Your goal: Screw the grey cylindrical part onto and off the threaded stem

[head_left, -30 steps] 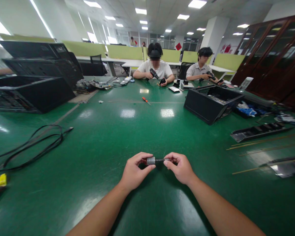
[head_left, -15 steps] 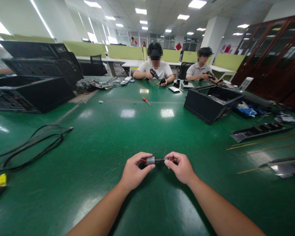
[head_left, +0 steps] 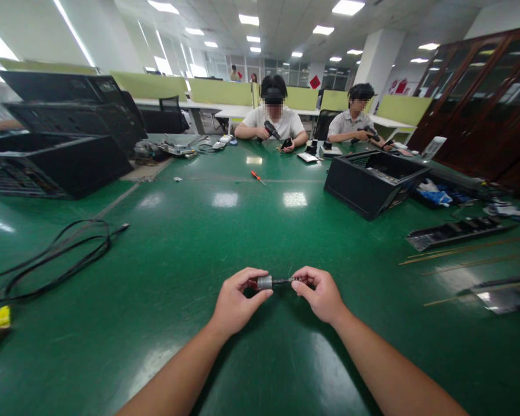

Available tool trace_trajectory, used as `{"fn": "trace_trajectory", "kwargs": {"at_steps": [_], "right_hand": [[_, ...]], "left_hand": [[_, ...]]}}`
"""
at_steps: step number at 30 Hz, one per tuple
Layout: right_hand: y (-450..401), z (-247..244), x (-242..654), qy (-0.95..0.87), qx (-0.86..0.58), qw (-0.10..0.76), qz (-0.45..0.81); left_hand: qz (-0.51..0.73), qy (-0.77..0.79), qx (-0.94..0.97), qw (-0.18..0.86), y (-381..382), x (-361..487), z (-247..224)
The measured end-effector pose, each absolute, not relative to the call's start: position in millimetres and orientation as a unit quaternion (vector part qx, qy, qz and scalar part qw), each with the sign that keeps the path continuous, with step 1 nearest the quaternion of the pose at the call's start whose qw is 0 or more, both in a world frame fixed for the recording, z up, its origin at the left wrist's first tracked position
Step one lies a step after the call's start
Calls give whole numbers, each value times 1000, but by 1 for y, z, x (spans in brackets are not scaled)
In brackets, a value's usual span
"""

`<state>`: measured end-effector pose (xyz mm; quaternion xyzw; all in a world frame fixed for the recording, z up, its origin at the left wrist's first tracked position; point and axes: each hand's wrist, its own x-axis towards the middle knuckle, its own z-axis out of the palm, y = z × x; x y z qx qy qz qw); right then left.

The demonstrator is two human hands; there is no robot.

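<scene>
Between my hands, above the green table (head_left: 208, 248), is a small grey metal cylinder (head_left: 265, 282) with a thin dark shaft (head_left: 280, 282) running out to the right. It lies roughly level. My left hand (head_left: 236, 300) is closed round the cylinder, thumb below and fingers above. The cylinder's left end is hidden in that hand. My right hand (head_left: 318, 293) pinches the far end of the shaft between thumb and fingers. The exact kind of part is too small to make out.
An orange screwdriver (head_left: 257, 177) lies ahead. Black cables (head_left: 97, 248) are at left, beyond them a black computer case (head_left: 69, 167). Another case (head_left: 372, 182) stands at right, near metal strips (head_left: 459, 231) and thin rods (head_left: 450, 254). Across the table, two people hold power drills (head_left: 271, 130).
My right hand has shifted very slightly up and to the right along the shaft. My left hand and the cylinder are nearly still.
</scene>
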<state>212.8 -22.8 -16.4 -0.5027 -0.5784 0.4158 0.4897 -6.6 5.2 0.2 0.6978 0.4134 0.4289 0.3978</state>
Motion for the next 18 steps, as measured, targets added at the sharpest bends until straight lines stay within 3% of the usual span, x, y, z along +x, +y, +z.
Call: {"fn": "trace_trajectory", "kwargs": {"at_steps": [18], "right_hand": [[-22,-17,217,-581,-492,500,414]], "left_hand": [[424,417,714,370,8,-9,-4]]}}
